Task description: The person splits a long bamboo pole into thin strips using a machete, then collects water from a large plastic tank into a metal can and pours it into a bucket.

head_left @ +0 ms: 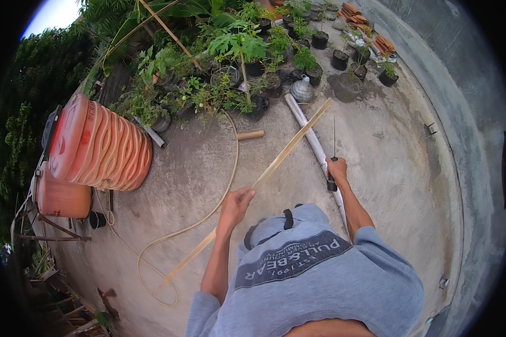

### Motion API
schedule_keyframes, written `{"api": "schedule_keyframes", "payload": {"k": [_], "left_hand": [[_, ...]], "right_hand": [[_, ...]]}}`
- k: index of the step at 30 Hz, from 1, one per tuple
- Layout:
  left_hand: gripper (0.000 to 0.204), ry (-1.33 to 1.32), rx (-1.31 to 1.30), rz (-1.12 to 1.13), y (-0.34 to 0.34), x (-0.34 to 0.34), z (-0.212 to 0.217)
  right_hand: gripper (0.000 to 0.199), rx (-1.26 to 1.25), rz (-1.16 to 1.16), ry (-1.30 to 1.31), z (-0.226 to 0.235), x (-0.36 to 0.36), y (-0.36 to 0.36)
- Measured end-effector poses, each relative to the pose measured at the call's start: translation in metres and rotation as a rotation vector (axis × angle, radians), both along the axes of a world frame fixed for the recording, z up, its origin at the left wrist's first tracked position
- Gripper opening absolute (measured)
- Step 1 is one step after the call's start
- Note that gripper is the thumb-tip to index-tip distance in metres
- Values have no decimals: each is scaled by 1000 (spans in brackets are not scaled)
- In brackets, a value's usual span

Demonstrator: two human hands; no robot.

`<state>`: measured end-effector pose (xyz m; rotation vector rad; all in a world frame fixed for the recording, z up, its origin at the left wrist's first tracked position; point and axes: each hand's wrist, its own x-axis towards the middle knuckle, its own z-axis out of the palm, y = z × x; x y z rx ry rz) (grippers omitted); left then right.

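Now, left hand (236, 206) pinches wooden strip (289, 146); right hand (337, 168) clasps knife (331, 183); wide floor (399, 174) reaches wall (468, 73) rightward.

Strip (285, 154) in left hand (236, 206) looked wooden, smooth, matt. Knife (334, 150) in right hand (337, 168): blade (334, 135) looked metal, handle (331, 184) looked smooth plastic. Pole (315, 146) near right grip had silvery sheen. Barrel (112, 149) left of grips was wavy-ribbed plastic. Floor (396, 174) below both grips was rough, matt concrete; shirt (331, 297) behind grips was matt cloth.
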<state>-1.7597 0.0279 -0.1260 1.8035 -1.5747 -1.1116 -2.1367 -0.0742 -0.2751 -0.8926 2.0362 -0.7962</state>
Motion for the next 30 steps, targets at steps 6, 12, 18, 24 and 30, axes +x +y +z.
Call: {"api": "schedule_keyframes", "payload": {"k": [6,12,18,24,30], "left_hand": [[36,-262,67,-62,-4,-16,-31],[36,-105,325,-215,-11,-37,-16],[44,81,-75,-415,8,-78,26],[60,1079,-85,-993,25,-173,164],[71,987,-214,-1074,14,-213,185]], "right_hand": [[33,-321,206,173,52,62,48],[43,-599,771,272,58,90,24],[50,-232,1036,432,36,77,-9],[51,-92,1084,559,-16,68,-36],[56,-5,1077,587,-70,42,-18]]}}
